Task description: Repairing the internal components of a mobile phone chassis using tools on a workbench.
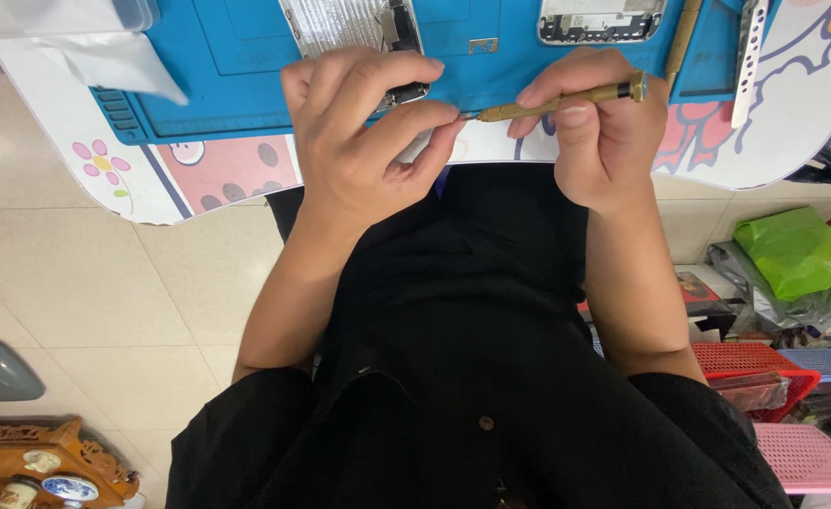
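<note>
Two hands meet just below the blue repair mat (246,104): right hand (604,132) pinches a brass screwdriver (557,102) level, left hand (359,141) fingertips pinch its tip, apparently steadying something tiny.

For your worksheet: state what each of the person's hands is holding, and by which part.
The right hand grips a brass-coloured precision screwdriver by its handle. The left hand pinches something at the tip; what it is cannot be told.
</note>
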